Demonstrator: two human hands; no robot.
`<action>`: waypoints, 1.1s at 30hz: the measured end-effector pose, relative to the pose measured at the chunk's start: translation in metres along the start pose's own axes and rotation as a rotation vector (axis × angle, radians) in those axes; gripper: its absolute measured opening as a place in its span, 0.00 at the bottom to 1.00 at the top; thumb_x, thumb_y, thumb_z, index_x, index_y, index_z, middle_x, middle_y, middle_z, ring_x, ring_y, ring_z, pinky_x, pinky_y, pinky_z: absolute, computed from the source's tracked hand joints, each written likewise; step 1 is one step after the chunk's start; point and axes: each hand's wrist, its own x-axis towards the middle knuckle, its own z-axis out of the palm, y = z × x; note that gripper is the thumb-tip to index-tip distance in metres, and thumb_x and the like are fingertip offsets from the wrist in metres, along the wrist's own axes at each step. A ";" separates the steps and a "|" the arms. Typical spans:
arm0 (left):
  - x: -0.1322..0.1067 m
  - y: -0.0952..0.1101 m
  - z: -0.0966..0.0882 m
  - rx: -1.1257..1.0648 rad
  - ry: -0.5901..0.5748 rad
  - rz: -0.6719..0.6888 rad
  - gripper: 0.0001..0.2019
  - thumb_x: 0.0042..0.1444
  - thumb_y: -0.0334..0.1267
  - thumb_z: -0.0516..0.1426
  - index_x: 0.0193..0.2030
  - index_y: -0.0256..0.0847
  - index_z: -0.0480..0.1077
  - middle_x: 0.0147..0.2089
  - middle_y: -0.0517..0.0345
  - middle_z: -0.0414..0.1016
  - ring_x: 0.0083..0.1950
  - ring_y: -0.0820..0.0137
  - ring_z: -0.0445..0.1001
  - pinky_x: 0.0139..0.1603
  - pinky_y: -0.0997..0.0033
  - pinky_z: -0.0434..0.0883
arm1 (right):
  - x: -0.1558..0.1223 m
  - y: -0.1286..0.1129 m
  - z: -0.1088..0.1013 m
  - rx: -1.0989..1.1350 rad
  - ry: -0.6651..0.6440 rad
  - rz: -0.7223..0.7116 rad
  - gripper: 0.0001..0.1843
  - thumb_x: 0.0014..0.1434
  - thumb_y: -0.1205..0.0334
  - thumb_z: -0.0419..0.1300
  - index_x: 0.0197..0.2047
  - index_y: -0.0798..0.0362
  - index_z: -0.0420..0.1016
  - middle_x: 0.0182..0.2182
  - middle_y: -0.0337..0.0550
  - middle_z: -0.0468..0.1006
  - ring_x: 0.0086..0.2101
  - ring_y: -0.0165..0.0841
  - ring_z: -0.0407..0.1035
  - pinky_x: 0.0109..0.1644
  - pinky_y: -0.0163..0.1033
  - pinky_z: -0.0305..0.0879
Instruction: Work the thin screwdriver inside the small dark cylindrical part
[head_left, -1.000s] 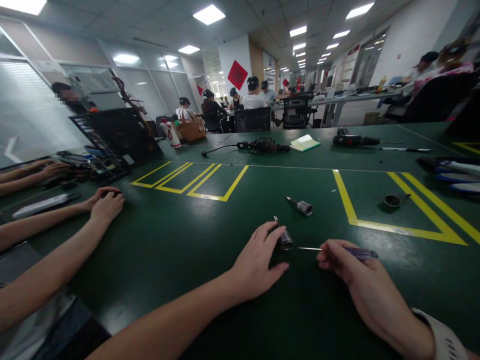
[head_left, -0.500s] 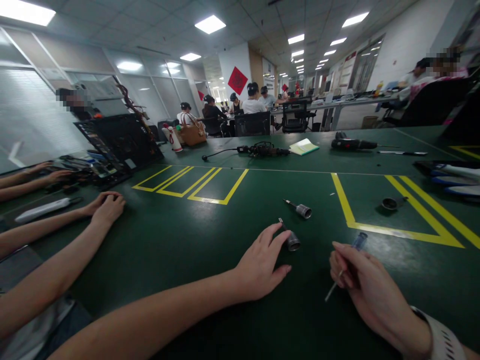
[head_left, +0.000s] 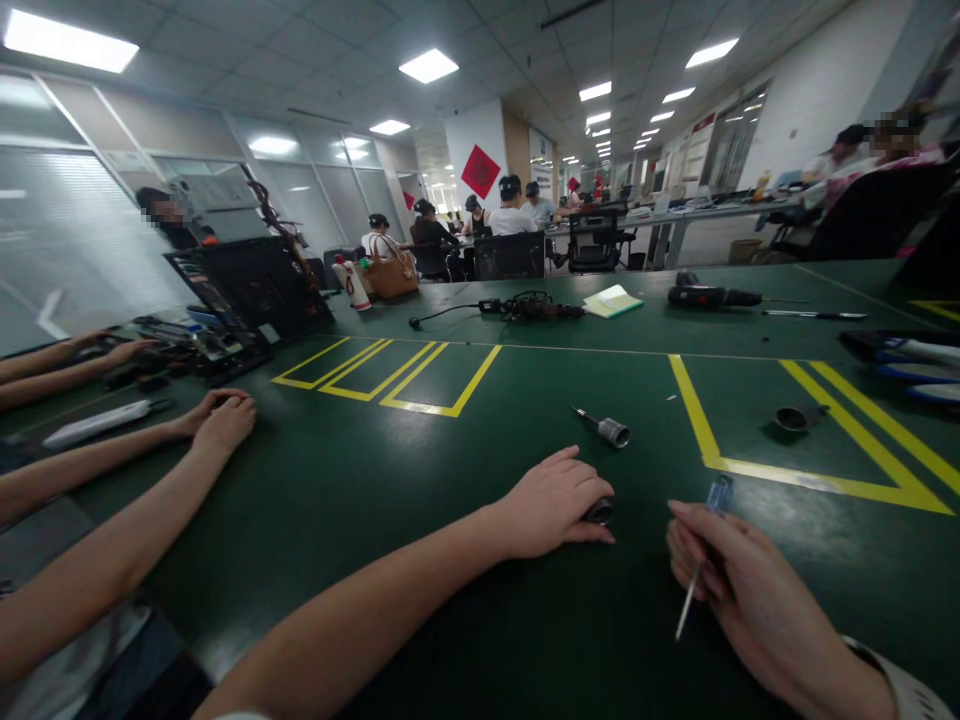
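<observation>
My left hand (head_left: 559,505) is closed over a grey metal hole saw (head_left: 601,512) on the green table. Only the round open end of that hole saw shows beside my thumb; the palm and fingers hide the rest. In my right hand (head_left: 739,575) is a small screwdriver (head_left: 720,492) with a clear blue handle, its thin shaft pointing down toward me. Just beyond my left hand lies a second hole saw (head_left: 615,432), its thin bit pointing left. A third cup-shaped hole saw (head_left: 793,418) rests inside the yellow tape outline at the right.
Farther back lie a cordless drill (head_left: 712,298), a pen (head_left: 814,315), a notepad (head_left: 613,302) and a bundled black cable (head_left: 534,306). Blue-and-white handled tools (head_left: 922,370) sit at the right edge. On the left are a co-worker's clasped hands (head_left: 225,415) and black equipment (head_left: 247,290).
My left hand has closed down over the nearer hole saw, covering its bit. My right hand still holds the screwdriver, whose shaft has tilted slightly. The view has shifted a little.
</observation>
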 end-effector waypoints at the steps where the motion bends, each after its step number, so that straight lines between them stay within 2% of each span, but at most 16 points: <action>1: -0.002 0.003 -0.001 -0.012 0.001 0.000 0.21 0.54 0.49 0.57 0.48 0.37 0.66 0.47 0.49 0.72 0.51 0.62 0.70 0.62 0.57 0.56 | 0.000 0.000 0.000 0.007 0.002 0.006 0.23 0.47 0.52 0.67 0.13 0.52 0.62 0.13 0.31 0.58 0.17 0.26 0.51 0.20 0.33 0.52; 4: -0.009 0.010 -0.002 -0.122 0.031 -0.052 0.22 0.49 0.52 0.60 0.44 0.37 0.65 0.42 0.51 0.71 0.42 0.65 0.70 0.48 0.63 0.66 | 0.000 -0.001 -0.001 0.048 -0.014 -0.004 0.22 0.47 0.53 0.66 0.12 0.52 0.63 0.12 0.31 0.57 0.17 0.26 0.51 0.20 0.34 0.54; 6: -0.012 0.012 0.000 -0.220 0.070 -0.104 0.22 0.47 0.52 0.62 0.41 0.38 0.65 0.39 0.54 0.71 0.38 0.67 0.69 0.40 0.68 0.67 | 0.000 -0.002 -0.001 0.084 -0.039 -0.020 0.20 0.48 0.53 0.65 0.13 0.52 0.65 0.12 0.32 0.58 0.17 0.27 0.53 0.21 0.34 0.57; 13: -0.010 0.004 0.012 -0.475 0.237 -0.158 0.14 0.48 0.44 0.63 0.28 0.37 0.65 0.29 0.61 0.67 0.30 0.75 0.65 0.31 0.75 0.63 | -0.002 -0.006 -0.002 0.070 -0.060 -0.102 0.07 0.47 0.57 0.66 0.26 0.51 0.78 0.22 0.38 0.74 0.26 0.32 0.67 0.31 0.36 0.66; 16: -0.010 0.003 0.013 -0.500 0.264 -0.202 0.12 0.51 0.42 0.61 0.27 0.37 0.64 0.27 0.62 0.66 0.28 0.76 0.64 0.29 0.76 0.63 | -0.004 -0.003 -0.004 -0.083 -0.124 -0.150 0.08 0.51 0.55 0.63 0.30 0.50 0.80 0.28 0.42 0.79 0.32 0.36 0.71 0.38 0.39 0.69; 20: -0.010 0.005 0.013 -0.453 0.220 -0.147 0.08 0.52 0.37 0.59 0.27 0.37 0.64 0.28 0.62 0.65 0.28 0.76 0.64 0.30 0.76 0.62 | -0.012 0.003 -0.006 -0.438 -0.180 -0.287 0.13 0.57 0.52 0.58 0.36 0.48 0.81 0.35 0.45 0.81 0.39 0.41 0.73 0.44 0.44 0.69; 24: -0.009 0.006 0.014 -0.355 0.219 -0.208 0.09 0.52 0.38 0.59 0.27 0.38 0.65 0.27 0.61 0.66 0.28 0.75 0.64 0.31 0.74 0.62 | -0.022 0.007 -0.004 -0.711 -0.113 -0.528 0.11 0.57 0.54 0.58 0.35 0.45 0.81 0.36 0.44 0.81 0.40 0.41 0.74 0.45 0.43 0.70; 26: -0.008 0.007 0.015 -0.313 0.228 -0.218 0.09 0.53 0.39 0.58 0.27 0.38 0.65 0.27 0.61 0.66 0.28 0.74 0.64 0.32 0.73 0.63 | -0.024 0.007 -0.002 -0.749 -0.084 -0.572 0.10 0.56 0.54 0.59 0.35 0.45 0.81 0.36 0.44 0.81 0.39 0.41 0.75 0.45 0.43 0.71; 28: -0.008 0.007 0.015 -0.292 0.224 -0.202 0.09 0.54 0.39 0.58 0.27 0.38 0.65 0.27 0.61 0.67 0.29 0.74 0.65 0.33 0.72 0.63 | -0.023 0.006 -0.001 -0.731 -0.088 -0.538 0.11 0.55 0.53 0.59 0.34 0.45 0.82 0.36 0.45 0.82 0.39 0.42 0.75 0.45 0.44 0.71; 33: -0.010 0.006 0.014 -0.348 0.237 -0.185 0.09 0.54 0.40 0.57 0.27 0.38 0.64 0.27 0.61 0.66 0.28 0.74 0.64 0.33 0.73 0.63 | -0.014 0.002 -0.001 -0.473 -0.113 -0.287 0.14 0.54 0.50 0.59 0.33 0.48 0.82 0.34 0.47 0.82 0.39 0.43 0.74 0.46 0.47 0.69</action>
